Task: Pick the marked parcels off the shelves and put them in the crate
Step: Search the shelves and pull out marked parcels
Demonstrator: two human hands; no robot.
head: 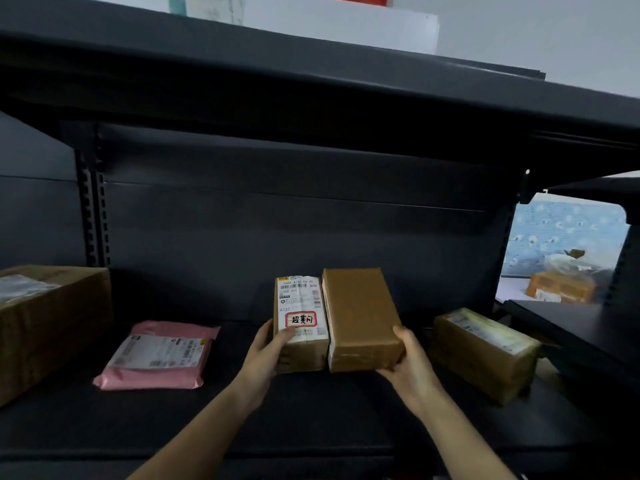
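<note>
Left hand (263,355): we curl it round the near left corner of the marked parcel (301,306), thumb on its label.
Right hand (408,362): we grip the near right corner of the plain brown box (360,317).
Between our hands: both boxes touch side by side, low over the shelf (311,410).
Outside our hands: pink mailer (159,355) to the left, taped box (485,351) to the right.
Crate: not in view.
Progress: we judge the pick only begun; the carry and the drop remain.
</note>
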